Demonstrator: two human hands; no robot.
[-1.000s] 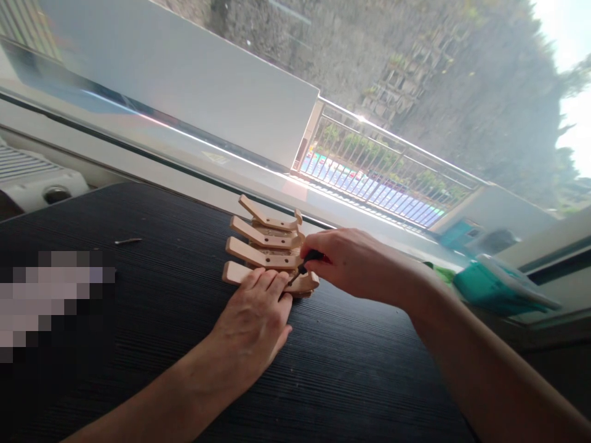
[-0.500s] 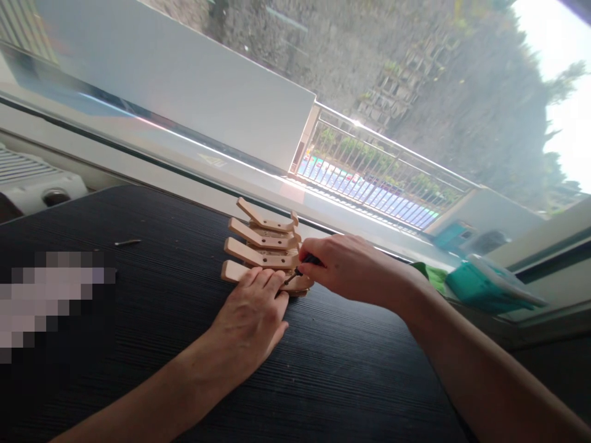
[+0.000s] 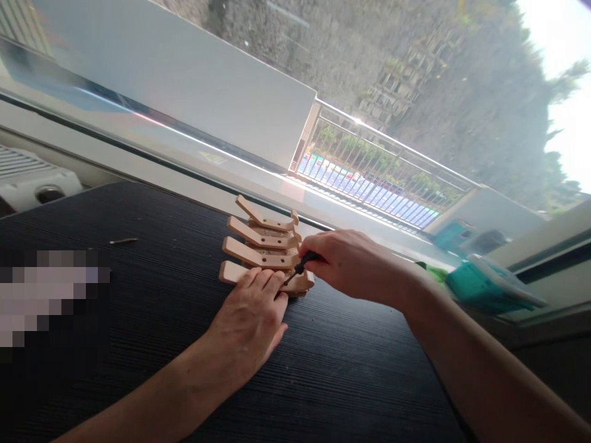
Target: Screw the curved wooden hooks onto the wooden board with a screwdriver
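A wooden hook rack (image 3: 263, 234) with several pale hooks side by side lies on the dark table (image 3: 323, 375). The hooks have paired dark screw holes. My left hand (image 3: 255, 311) is closed over the nearest hook (image 3: 232, 272), fingers curled across its middle. My right hand (image 3: 348, 261) grips the black handle of a screwdriver (image 3: 301, 267), its shaft slanting down to the left. The tip meets the nearest hook beside my left fingertips; whether a screw sits under it is too small to tell.
A small screw-like piece (image 3: 124, 240) lies on the table at the left, near a blurred-out patch (image 3: 50, 295). Beyond the far edge run a window sill and glass. A teal container (image 3: 489, 283) stands at the right, a white appliance (image 3: 39, 178) at the far left.
My right hand has shifted slightly around the screwdriver, so more of its black handle shows. My left hand stays on the nearest hook. The view has moved very slightly.
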